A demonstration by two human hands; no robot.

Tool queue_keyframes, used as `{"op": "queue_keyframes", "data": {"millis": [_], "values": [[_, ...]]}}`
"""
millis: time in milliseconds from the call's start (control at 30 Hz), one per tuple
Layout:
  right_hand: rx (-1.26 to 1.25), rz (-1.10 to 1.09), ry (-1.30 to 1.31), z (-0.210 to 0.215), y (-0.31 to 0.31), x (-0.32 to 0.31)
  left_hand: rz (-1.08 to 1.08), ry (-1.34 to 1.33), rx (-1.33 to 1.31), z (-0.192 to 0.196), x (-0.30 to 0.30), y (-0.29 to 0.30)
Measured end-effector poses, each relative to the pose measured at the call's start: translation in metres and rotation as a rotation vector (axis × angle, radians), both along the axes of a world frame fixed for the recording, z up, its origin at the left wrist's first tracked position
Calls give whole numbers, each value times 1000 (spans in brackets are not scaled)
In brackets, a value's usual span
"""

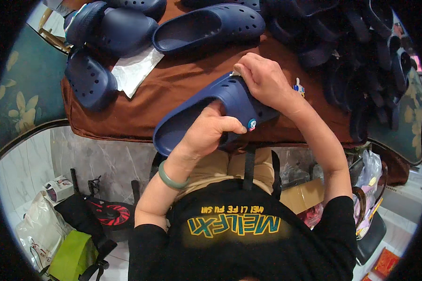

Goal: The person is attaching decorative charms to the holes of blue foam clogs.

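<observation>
A navy blue clog (pixel 173 122) with holes in its upper is held tilted over the near edge of the brown-covered table, its heel toward the lower left. My left hand (pixel 206 129) grips it, fingers reaching inside the opening and thumb on the outside. Beside that thumb, a round blue-and-white shoe charm (pixel 252 124) sits on the clog's near side. My right hand (pixel 265 79) is closed over the far side of the upper, fingers bent. A small white piece (pixel 235 73) shows under its fingertips; most of it is hidden.
More navy clogs (pixel 208 28) lie across the far side, with a dense pile of clogs (pixel 356 56) at the right. A white paper sheet (pixel 137 70) rests on the brown cloth (pixel 98 122). Another small charm (pixel 299 87) lies right of my right hand. Bags (pixel 75 257) stand on the floor.
</observation>
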State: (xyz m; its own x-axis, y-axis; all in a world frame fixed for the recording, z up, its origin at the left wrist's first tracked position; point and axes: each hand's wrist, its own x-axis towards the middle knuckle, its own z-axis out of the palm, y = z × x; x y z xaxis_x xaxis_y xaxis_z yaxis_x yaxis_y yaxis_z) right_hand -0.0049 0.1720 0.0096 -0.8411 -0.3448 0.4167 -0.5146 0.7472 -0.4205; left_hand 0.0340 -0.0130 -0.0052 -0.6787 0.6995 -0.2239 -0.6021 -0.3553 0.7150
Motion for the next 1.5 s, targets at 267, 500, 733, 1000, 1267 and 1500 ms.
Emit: {"op": "queue_keyframes", "data": {"millis": [267,500,733,1000,1267,1500], "values": [[-246,-285,-180,1,1,-17,-2,-10,78,0,0,3],[-523,-470,-283,20,51,4,-6,72,-17,7,6,0],[-91,-500,-101,-37,123,33,27,157,-84,19,-8,10],[-102,-186,85,5,37,87,110,138,-104,14,-7,11],[221,5,185,-5,-2,91,77,143,-110,6,-10,6],[101,159,103,-7,9,88,110,175,-182,4,-9,6]]}}
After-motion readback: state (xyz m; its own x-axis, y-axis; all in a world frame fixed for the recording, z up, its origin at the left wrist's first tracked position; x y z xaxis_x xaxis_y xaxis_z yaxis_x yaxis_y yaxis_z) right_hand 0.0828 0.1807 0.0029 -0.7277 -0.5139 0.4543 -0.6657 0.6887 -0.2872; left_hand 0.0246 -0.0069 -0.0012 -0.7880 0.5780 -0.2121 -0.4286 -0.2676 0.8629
